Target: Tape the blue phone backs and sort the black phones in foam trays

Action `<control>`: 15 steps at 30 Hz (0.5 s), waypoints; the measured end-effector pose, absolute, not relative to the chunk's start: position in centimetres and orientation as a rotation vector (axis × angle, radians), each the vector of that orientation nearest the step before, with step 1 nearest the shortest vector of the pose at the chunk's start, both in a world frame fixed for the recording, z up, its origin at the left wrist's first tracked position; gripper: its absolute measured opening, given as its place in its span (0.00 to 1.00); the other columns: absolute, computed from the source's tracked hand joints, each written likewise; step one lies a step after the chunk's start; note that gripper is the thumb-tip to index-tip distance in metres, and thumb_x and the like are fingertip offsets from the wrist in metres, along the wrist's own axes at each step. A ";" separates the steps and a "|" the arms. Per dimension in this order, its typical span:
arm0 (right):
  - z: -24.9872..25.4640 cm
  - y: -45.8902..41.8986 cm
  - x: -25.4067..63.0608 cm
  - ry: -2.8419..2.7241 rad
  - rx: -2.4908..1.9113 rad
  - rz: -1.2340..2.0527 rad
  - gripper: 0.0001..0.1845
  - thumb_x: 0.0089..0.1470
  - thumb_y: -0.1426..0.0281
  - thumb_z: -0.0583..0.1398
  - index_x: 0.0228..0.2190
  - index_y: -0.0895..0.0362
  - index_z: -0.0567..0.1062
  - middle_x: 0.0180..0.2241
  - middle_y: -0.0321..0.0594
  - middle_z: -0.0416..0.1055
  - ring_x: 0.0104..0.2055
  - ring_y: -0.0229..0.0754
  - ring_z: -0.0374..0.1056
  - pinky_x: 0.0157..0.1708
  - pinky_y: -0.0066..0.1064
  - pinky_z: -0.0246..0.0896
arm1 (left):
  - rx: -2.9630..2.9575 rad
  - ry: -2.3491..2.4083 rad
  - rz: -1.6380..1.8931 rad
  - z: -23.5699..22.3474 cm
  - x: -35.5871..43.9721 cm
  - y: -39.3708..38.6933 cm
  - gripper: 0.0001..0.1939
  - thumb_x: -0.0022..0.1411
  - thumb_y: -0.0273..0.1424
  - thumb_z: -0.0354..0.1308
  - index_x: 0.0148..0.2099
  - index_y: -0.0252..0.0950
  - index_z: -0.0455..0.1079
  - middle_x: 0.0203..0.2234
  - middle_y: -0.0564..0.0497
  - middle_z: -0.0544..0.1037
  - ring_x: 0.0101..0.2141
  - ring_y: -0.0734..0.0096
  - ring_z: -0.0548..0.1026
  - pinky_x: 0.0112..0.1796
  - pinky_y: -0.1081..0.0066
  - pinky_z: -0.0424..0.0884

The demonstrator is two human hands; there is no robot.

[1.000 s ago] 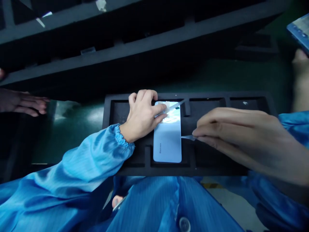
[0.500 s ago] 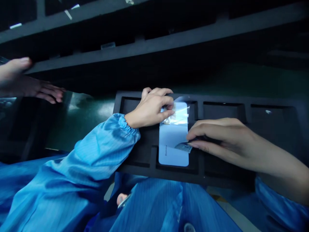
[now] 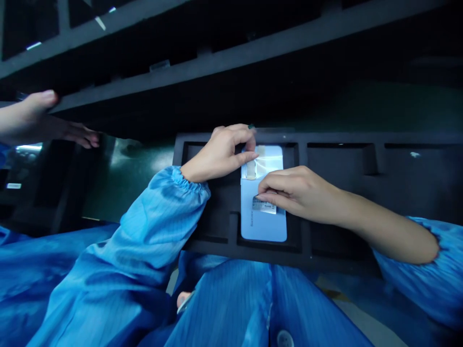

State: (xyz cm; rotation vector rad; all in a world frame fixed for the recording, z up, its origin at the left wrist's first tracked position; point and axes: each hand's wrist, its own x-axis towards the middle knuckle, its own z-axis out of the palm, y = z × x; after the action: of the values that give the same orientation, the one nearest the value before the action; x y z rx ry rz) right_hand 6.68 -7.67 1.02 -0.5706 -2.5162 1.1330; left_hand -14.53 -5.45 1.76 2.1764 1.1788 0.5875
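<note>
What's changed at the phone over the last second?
The right hand has moved left over the pale blue phone, carrying a small white printed label onto the middle of its back. The left hand stays on clear plastic film at the top; the phone stays in its black foam tray.

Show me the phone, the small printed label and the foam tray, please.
Phone (image 3: 264, 230), head view, on the lower part of its light blue back.
Small printed label (image 3: 264, 206), head view, on its visible middle.
Foam tray (image 3: 336, 138), head view, on its far rim.
</note>
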 end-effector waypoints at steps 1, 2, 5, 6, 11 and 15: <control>0.7 -7.7 6.7 -2.529 -0.576 1.092 0.08 0.61 0.72 0.57 0.31 0.62 0.72 0.26 0.34 0.66 0.26 0.30 0.59 0.26 0.24 0.51 | 2.178 1.199 0.595 1.7 -14.5 -5.5 0.05 0.58 0.30 0.57 0.32 0.33 0.68 0.36 0.47 0.74 0.50 0.59 0.68 0.47 0.62 0.63; 0.5 -7.7 6.8 -2.541 -0.580 1.058 0.08 0.61 0.71 0.56 0.31 0.62 0.72 0.26 0.34 0.66 0.26 0.31 0.59 0.26 0.24 0.51 | 2.181 1.227 0.585 1.7 -14.4 -5.5 0.04 0.57 0.30 0.58 0.32 0.33 0.68 0.38 0.47 0.74 0.50 0.59 0.68 0.47 0.62 0.63; 0.2 -7.7 6.9 -2.570 -0.586 1.005 0.09 0.62 0.71 0.55 0.31 0.62 0.72 0.27 0.35 0.67 0.27 0.32 0.60 0.27 0.25 0.52 | 2.180 1.282 0.545 1.7 -14.1 -5.6 0.04 0.57 0.29 0.58 0.32 0.33 0.68 0.41 0.46 0.74 0.51 0.59 0.68 0.48 0.60 0.62; 0.1 -7.7 6.9 -2.580 -0.589 0.993 0.09 0.62 0.71 0.55 0.32 0.61 0.72 0.28 0.35 0.67 0.28 0.32 0.61 0.27 0.25 0.52 | 2.179 1.285 0.539 1.7 -14.0 -5.7 0.04 0.57 0.28 0.58 0.32 0.33 0.68 0.41 0.46 0.74 0.51 0.59 0.68 0.48 0.60 0.62; 0.1 -7.9 6.9 -2.614 -0.643 0.953 0.10 0.62 0.70 0.55 0.31 0.60 0.72 0.28 0.35 0.67 0.27 0.33 0.60 0.26 0.25 0.50 | 2.178 1.305 0.540 1.7 -14.0 -5.8 0.04 0.57 0.30 0.59 0.33 0.33 0.69 0.44 0.45 0.73 0.52 0.60 0.67 0.49 0.60 0.61; 0.1 -8.1 6.8 -2.637 -0.686 0.933 0.10 0.62 0.70 0.55 0.31 0.60 0.72 0.27 0.34 0.67 0.26 0.32 0.59 0.25 0.25 0.48 | 2.179 1.301 0.548 1.6 -14.0 -5.7 0.04 0.57 0.29 0.59 0.33 0.33 0.69 0.44 0.45 0.73 0.51 0.60 0.67 0.49 0.60 0.61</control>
State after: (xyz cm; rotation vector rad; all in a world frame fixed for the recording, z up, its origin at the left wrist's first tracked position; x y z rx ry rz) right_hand 6.80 -8.06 0.10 -0.6863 -2.6373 0.9328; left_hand -14.02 -5.73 1.60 2.1793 1.3012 0.5475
